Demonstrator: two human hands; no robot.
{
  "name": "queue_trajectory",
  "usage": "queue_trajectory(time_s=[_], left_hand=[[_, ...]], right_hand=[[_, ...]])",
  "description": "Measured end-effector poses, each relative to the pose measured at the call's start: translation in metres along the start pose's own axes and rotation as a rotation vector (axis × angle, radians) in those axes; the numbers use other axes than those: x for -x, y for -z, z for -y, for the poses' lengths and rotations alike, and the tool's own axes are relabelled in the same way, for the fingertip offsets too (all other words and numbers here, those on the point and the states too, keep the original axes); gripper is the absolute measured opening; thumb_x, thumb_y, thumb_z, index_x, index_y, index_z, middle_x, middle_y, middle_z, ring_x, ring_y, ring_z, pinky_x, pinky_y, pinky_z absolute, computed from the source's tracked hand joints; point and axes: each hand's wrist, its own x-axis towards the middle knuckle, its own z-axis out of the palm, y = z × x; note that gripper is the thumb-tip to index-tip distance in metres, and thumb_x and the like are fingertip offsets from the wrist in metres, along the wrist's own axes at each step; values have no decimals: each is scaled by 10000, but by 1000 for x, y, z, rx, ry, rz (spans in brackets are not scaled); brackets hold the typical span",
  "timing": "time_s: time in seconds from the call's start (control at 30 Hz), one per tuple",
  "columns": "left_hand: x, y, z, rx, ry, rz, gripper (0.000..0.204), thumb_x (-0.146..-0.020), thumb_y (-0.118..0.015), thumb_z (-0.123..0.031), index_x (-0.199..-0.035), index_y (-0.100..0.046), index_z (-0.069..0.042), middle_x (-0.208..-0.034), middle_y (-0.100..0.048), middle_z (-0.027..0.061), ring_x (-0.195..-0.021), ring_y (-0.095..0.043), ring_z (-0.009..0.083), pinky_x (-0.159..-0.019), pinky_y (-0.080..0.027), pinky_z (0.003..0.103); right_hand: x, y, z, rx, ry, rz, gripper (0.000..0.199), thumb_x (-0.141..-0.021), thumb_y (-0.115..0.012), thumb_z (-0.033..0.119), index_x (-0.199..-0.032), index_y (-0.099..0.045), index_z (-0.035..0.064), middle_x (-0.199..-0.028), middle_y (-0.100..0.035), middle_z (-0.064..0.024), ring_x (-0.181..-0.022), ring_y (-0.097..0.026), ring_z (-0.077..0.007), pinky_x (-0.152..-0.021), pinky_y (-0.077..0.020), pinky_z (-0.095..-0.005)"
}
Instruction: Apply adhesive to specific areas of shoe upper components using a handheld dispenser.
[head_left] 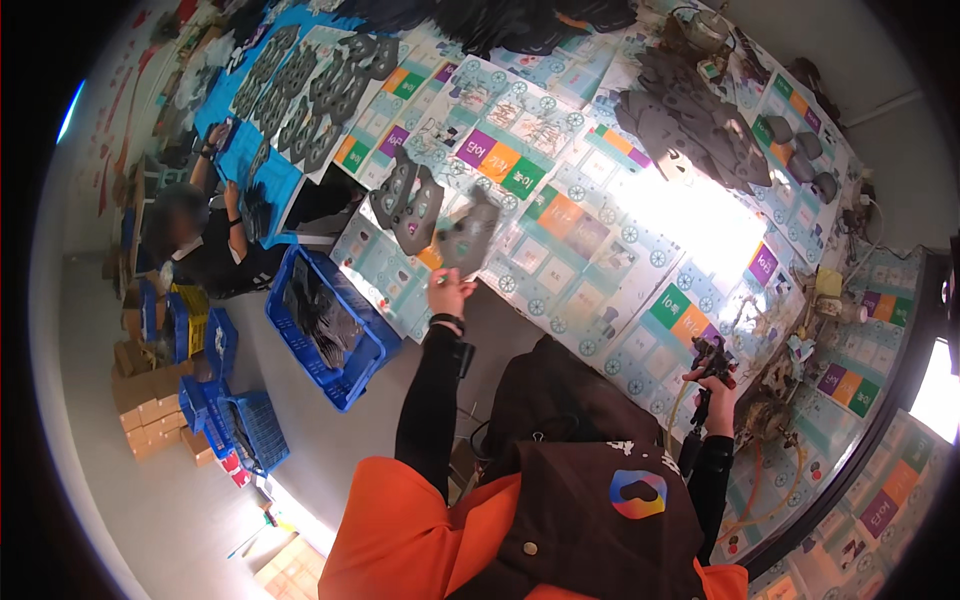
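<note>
My left hand [450,293] pinches the lower end of a flat dark grey cut piece [470,235], shaped like a shoe upper, over the table's near edge. Its outline is slightly blurred. Just left of it, several similar grey pieces with cut-outs [408,205] lie overlapping on the patterned table cover [570,270]. Over the table's right part, my right hand [717,395] is wrapped round a black spray gun [712,357] with a hose hanging below it. Fingers partly hide the gun's handle.
A big heap of grey pieces [690,120] lies at the far right. Rows of pieces [310,90] cover boards at the far left, where a person [205,235] works at a blue surface. A blue crate [330,375] holding dark pieces stands left of me. Boxes [150,400] are stacked farther left.
</note>
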Motion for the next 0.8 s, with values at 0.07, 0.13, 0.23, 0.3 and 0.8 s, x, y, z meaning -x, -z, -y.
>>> queue_trajectory(time_s=[0.07,0.13,0.23,0.3,0.8], left_hand=[[-36,34,6,-132,72,-60,177,-984,-681,-148,-1067,-545,-70,-814,-689,140,-650,-715,237,-517,-566,293],[-64,52,7,-478,201,-82,447,-883,-778,-348,-1086,-608,12,-859,-707,197,-703,-721,308,-562,-568,388],[-61,23,20,-1362,-372,-314,519,-793,-822,-362,-1042,-618,46,-954,-689,190,-898,-665,333,-820,-515,448],[-82,-15,16,-992,-244,92,520,-789,-837,-358,-1036,-613,41,-980,-681,183,-911,-660,290,-829,-510,415],[-48,-561,-43,-1665,-684,667,1100,-683,-899,-456,-1538,-305,-100,-1589,-357,87,-1456,-342,334,-1144,-367,509]], right_hand=[[-4,1,-6,14,-25,12,353,-776,-522,56,-1112,-617,1,-887,-737,-92,-799,-690,-149,-469,-439,-240],[-4,3,-12,34,-29,-6,370,-777,-528,64,-1131,-624,10,-878,-733,-80,-794,-685,-146,-489,-453,-248],[-8,2,-23,65,-51,-27,349,-767,-542,54,-1106,-624,32,-879,-742,-95,-744,-653,-125,-495,-452,-252],[-3,-12,-11,-7,-58,-10,334,-769,-538,42,-1092,-624,30,-866,-738,-93,-774,-674,-133,-491,-446,-238],[83,10,-41,-191,-75,-341,371,-748,-556,29,-1113,-620,5,-891,-728,-74,-678,-581,-82,-511,-413,-236]])
